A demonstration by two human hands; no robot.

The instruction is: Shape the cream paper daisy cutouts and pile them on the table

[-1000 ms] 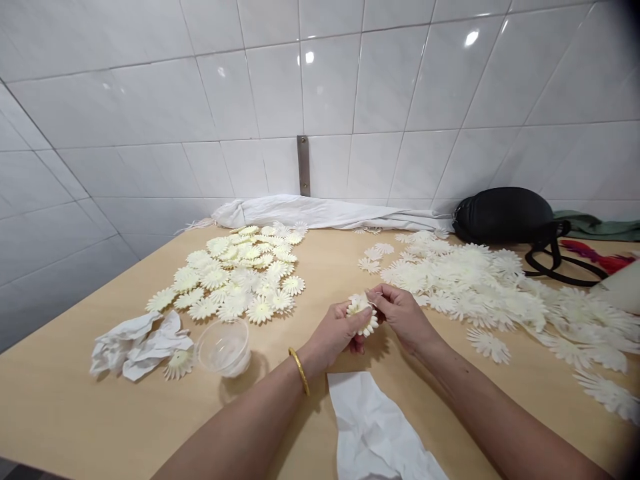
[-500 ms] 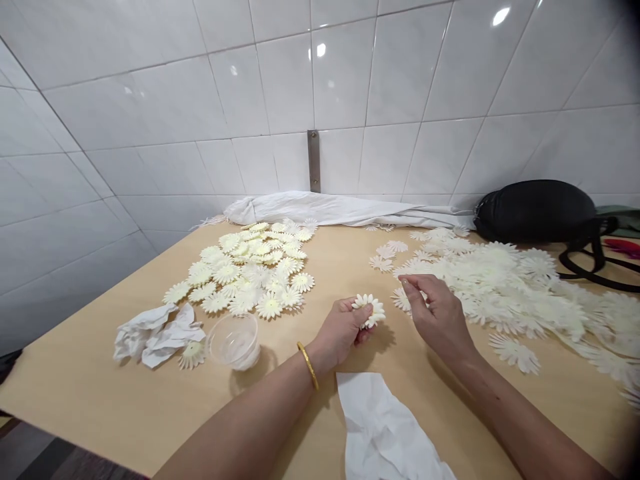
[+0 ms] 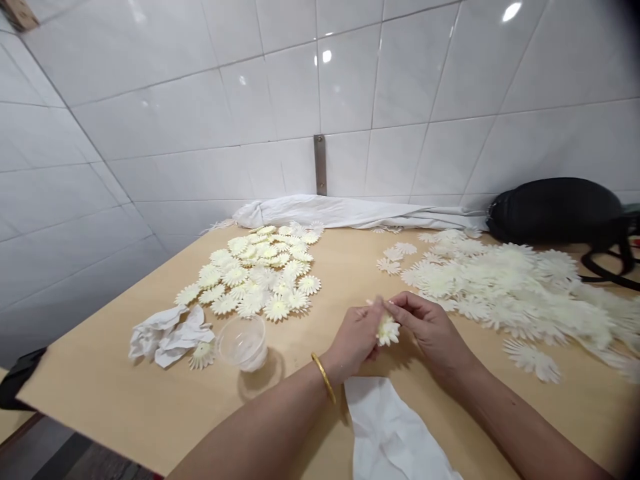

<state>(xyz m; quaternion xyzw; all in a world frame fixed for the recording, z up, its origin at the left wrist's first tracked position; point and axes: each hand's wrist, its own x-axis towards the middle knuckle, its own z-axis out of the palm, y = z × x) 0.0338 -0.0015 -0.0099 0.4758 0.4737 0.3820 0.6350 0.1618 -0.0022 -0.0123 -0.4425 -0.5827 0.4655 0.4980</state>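
Above the counter (image 3: 345, 267), our left hand (image 3: 356, 339) has its grip clamped on a flower (image 3: 388, 331), and our right hand (image 3: 437, 337) is just beside it, but whether its grip is together we cannot tell.

I get bright light, with 2 strong glares off the tiled wall (image 3: 405, 87). The left hand (image 3: 354, 339) blurs at the thumb. My right corners darken.

Our one view from a head-worn camera, we look forward and down over the table (image 3: 155, 413), the left hand (image 3: 356, 337) and right hand (image 3: 431, 328) close before us, just below mid-frame, the tiled wall (image 3: 290, 80) facing us behind.
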